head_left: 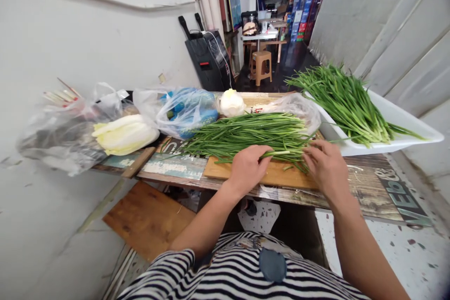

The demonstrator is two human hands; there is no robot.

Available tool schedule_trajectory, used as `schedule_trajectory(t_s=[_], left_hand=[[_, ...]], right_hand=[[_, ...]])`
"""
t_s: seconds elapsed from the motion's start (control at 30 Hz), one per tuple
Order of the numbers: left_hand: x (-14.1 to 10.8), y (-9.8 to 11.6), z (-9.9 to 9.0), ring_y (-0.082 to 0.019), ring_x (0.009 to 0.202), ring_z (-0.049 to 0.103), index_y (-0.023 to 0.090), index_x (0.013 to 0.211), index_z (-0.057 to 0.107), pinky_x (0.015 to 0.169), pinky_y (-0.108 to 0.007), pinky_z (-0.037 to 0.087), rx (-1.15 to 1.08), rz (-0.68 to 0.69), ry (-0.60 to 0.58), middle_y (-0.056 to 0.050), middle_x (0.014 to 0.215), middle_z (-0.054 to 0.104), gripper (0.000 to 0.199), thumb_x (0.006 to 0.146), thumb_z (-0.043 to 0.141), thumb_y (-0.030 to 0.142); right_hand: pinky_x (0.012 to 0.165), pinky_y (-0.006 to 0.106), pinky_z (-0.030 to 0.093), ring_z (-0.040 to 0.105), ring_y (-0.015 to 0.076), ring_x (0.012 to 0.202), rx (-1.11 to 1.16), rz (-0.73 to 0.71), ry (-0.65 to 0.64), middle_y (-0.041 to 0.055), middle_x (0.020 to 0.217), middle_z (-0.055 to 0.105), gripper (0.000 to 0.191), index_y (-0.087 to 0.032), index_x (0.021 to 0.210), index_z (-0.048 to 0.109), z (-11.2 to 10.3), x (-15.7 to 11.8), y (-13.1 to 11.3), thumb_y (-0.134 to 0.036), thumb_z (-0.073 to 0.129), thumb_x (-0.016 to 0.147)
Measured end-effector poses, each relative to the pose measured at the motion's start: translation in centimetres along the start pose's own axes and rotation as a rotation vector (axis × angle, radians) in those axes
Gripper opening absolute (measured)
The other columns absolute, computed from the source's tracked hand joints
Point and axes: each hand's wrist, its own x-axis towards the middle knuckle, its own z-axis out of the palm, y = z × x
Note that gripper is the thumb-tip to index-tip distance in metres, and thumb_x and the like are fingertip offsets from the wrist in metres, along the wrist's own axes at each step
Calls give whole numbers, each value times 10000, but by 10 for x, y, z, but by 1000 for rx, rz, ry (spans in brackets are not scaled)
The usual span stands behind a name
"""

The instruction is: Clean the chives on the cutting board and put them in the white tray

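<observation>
A long pile of green chives (246, 131) lies across a wooden cutting board (277, 176) in front of me. My left hand (249, 166) pinches a few chive stalks between thumb and fingers near the front of the pile. At the pale stem ends, my right hand (325, 164) has its fingers bent together on the same stalks; their tips are partly hidden. To the right, a white plastic tub (415, 117) holds a second heap of chives (348, 103), with some leaves hanging over its rim.
Napa cabbage (126, 135), plastic bags (66, 136) and a blue bagged bundle (190, 110) line the table's left. A round white cabbage (232, 103) stands behind the chives. A black speaker (211, 58) and a stool (261, 68) are beyond; a wooden board (147, 218) sits lower left.
</observation>
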Motion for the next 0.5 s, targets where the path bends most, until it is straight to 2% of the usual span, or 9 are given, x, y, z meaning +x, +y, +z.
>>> schedule_trajectory(t_s=[0.07, 0.2, 0.27, 0.33, 0.43, 0.5], left_hand=[[0, 1, 2, -159, 920, 663, 184, 1063, 711, 848, -274, 531, 7, 91, -32, -56, 971, 715, 204, 899, 591, 169], [-1, 6, 5, -196, 1064, 588, 213, 1209, 664, 904, -323, 499, 130, 298, -218, -87, 1201, 641, 321, 902, 580, 177], [-3, 6, 7, -191, 983, 575, 217, 1175, 677, 854, -317, 478, 193, 344, -336, -69, 1139, 672, 293, 910, 564, 167], [-6, 3, 10, -169, 841, 550, 209, 1092, 702, 782, -299, 445, 199, 363, -417, -41, 947, 706, 240, 931, 529, 164], [-11, -4, 12, -161, 739, 509, 189, 1006, 710, 734, -302, 408, 207, 352, -398, -32, 787, 689, 250, 952, 468, 156], [-13, -8, 12, -174, 766, 518, 171, 1004, 701, 748, -313, 409, 235, 329, -308, -47, 808, 693, 244, 936, 468, 143]], right_hand=[[838, 415, 528, 641, 246, 914, 131, -23, -21, 107, 986, 706, 196, -197, 945, 726, -11, -6, -8, -292, 555, 942], [771, 354, 535, 677, 207, 830, 340, -6, -90, 64, 906, 734, 192, -232, 969, 708, -23, -20, -29, -322, 539, 959], [715, 335, 522, 669, 195, 756, 378, -1, -137, 53, 840, 731, 207, -233, 913, 708, -24, -25, -35, -349, 542, 958], [657, 316, 495, 642, 181, 676, 400, 0, -193, 37, 746, 709, 241, -232, 830, 705, -22, -28, -33, -389, 566, 947], [642, 307, 485, 641, 177, 669, 440, 30, -257, 31, 756, 717, 263, -239, 835, 722, -15, -28, -21, -418, 563, 944], [703, 328, 500, 656, 194, 749, 397, 104, -171, 44, 845, 733, 261, -236, 899, 735, -5, -24, -12, -391, 533, 956]])
